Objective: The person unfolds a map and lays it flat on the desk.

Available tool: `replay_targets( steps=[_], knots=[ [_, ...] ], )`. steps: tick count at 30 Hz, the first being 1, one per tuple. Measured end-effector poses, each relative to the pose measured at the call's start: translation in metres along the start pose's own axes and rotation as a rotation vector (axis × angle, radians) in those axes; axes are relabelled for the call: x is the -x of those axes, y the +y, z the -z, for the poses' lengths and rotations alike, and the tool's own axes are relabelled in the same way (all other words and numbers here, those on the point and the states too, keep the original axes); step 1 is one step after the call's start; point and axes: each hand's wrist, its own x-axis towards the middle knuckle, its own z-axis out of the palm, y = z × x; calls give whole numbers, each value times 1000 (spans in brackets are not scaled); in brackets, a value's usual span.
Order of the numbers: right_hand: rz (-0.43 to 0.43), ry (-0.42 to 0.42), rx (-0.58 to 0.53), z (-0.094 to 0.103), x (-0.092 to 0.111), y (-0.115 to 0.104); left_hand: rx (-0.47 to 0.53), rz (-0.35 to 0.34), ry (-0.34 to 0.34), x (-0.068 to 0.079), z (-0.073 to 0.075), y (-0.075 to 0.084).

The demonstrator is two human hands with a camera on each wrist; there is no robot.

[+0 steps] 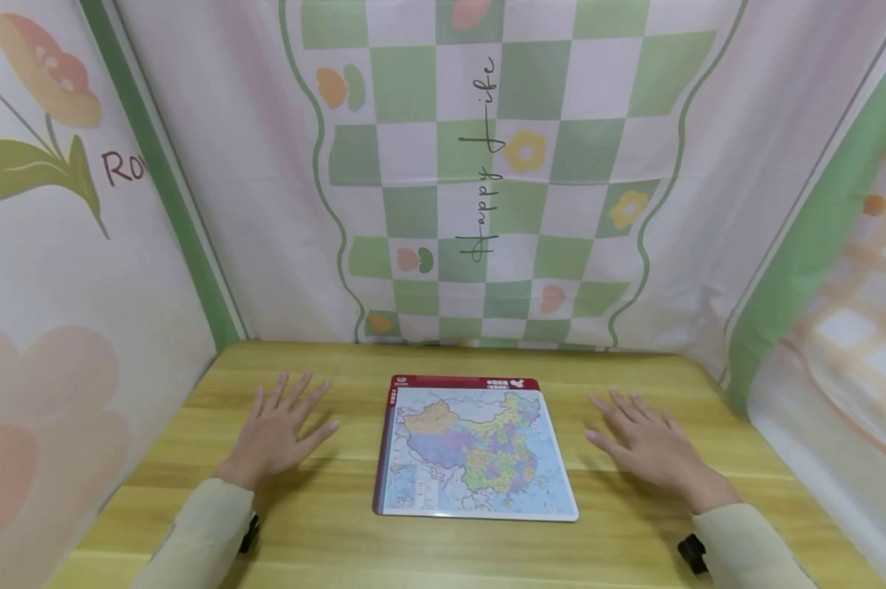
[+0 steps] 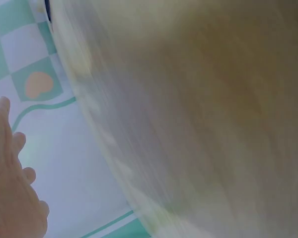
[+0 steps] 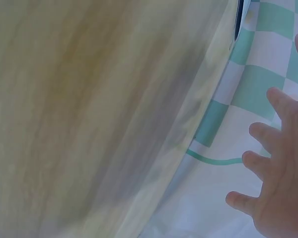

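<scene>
A flat map board (image 1: 479, 450) with a red top strip and a coloured map lies on the wooden table, between the two hands. To its left, my left hand (image 1: 276, 438) is held palm down over the table with the fingers spread and nothing in them. On the other side, my right hand (image 1: 649, 446) is likewise spread, palm down, and holds nothing. Each wrist view shows a hand's fingers at the outer edge, the left hand (image 2: 12, 178) and the right hand (image 3: 283, 163), with the tabletop beside them. Neither hand touches the board.
The wooden table (image 1: 303, 540) has rounded far corners. Behind it hangs a curtain (image 1: 531, 204) with green and white checks, and printed fabric walls stand close along the left and right. Black wrist straps (image 1: 693, 554) show at the sleeves.
</scene>
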Motion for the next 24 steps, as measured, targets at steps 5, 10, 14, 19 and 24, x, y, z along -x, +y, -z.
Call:
replay_targets(
  steps=[5, 10, 14, 19, 24],
  knots=[
    [14, 5, -12, 1, 0, -4, -6, -11, -16, -1, -2, 2],
    [29, -21, -36, 0, -2, -9, 6, -28, -30, -2, -3, 6],
    [41, -44, -57, -1, -4, -11, 13, -48, -37, -3, -4, 9],
    [78, -70, -117, -3, -4, -13, 27, -101, -55, -5, -7, 11],
    [110, -94, -167, -6, -6, -17, 54, -182, -52, -9, -12, 12]
  ],
)
